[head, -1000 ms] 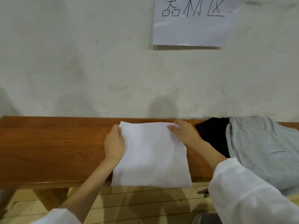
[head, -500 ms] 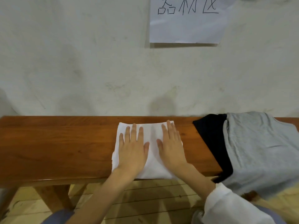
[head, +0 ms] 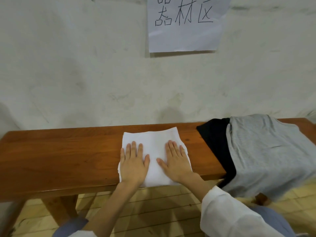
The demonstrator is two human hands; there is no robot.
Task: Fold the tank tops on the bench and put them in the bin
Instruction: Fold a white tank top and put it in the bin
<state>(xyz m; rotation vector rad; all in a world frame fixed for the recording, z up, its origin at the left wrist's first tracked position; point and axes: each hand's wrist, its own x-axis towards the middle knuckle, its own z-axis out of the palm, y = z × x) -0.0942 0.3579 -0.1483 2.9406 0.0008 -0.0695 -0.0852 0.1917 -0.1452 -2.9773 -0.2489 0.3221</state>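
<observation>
Both hands flat on the folded white tank top [head: 154, 144], mid-bench [head: 59, 154]: left hand [head: 134, 162] and right hand [head: 176, 161] palms down, fingers straight, pressing only, nothing gripped. Top's near edge sits at the bench's front lip, maybe slightly over. Risks: sliding palms outward drags the layers and opens the fold; lifting from one side lets it unfurl. Black tank top [head: 215, 142] and grey tank top [head: 266, 151] are still unfolded at the right, draped over the front edge, so a sleeve [head: 230, 216] snag could pull them off. Bin not in view.
</observation>
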